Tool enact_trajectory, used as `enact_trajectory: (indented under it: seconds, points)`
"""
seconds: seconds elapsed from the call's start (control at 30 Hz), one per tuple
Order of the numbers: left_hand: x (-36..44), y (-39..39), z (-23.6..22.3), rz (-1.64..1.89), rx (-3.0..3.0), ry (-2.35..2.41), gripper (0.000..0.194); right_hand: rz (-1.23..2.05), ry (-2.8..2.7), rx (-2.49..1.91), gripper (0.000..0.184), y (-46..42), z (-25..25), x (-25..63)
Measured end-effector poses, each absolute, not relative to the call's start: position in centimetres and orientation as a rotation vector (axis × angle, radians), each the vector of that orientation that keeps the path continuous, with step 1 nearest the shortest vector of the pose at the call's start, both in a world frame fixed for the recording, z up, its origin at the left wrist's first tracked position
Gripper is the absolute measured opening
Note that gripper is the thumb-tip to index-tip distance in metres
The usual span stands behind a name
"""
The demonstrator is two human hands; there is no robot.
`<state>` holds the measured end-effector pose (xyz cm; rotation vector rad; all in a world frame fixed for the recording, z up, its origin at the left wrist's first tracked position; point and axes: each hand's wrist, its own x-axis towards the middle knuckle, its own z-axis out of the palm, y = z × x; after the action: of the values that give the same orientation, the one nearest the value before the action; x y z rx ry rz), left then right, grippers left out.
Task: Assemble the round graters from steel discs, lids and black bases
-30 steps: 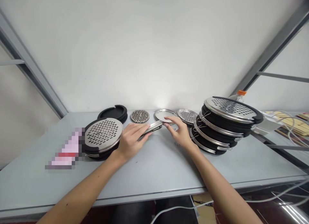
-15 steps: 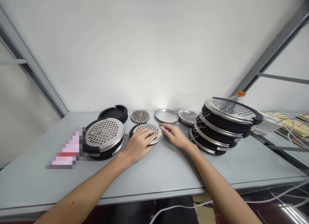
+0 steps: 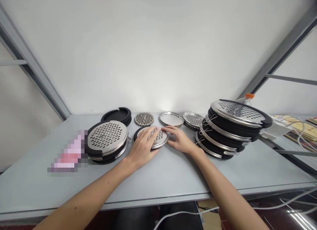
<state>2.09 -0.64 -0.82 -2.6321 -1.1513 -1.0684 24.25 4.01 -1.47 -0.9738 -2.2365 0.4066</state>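
I had the left hand (image 3: 142,149) spread on a black-rimmed disc (image 3: 161,136), right hand (image 3: 182,141) part-spread at its edge; unrimmed plates (image 3: 170,119) lay beyond.

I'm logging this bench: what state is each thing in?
Middle perforated disc: lying flat
Left hand: fingers spread on it
Right hand: touching its rim
Left disc pile: stacked
Right disc stack: stacked, seemingly leaning
Black trays: stacked, recess up
Bottle: capped
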Motion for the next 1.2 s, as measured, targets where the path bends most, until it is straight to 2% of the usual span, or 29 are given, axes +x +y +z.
enact_trajectory:
  seconds: [0.23,0.47,0.63,0.77,0.97,1.1,1.2]
  points:
    - [2.2,-0.6,-0.7,-1.126,-2.618,-1.215,0.070,0.213,-2.235,-0.995,0.049,4.3,-2.2,24.4]
    - [1.8,-0.7,-0.4,-0.975,-2.748,-1.303,0.082,0.163,-2.224,-0.972,0.046,4.6,-2.2,25.0]
    - [1.7,-0.8,-0.2,-0.973,-2.837,-1.289,0.071,0.218,-2.178,-0.970,0.044,4.5,-1.9,25.2]
    - [1.6,-0.8,0.4,-1.227,-2.879,-1.351,0.065,0.267,-2.108,-0.943,0.042,4.0,-1.1,24.8]
    - [1.6,-0.8,1.9,-1.810,-2.795,-1.390,0.031,0.351,-1.947,-0.968,0.043,3.6,-0.7,24.6]
    - [1.6,-0.4,2.1,-2.090,-2.827,-1.470,0.030,0.468,-1.872,-0.988,0.039,3.8,-1.1,24.6]
    - [1.5,0.1,1.6,-2.151,-2.848,-1.601,0.031,0.611,-1.800,-0.989,0.036,3.9,-1.1,24.4]
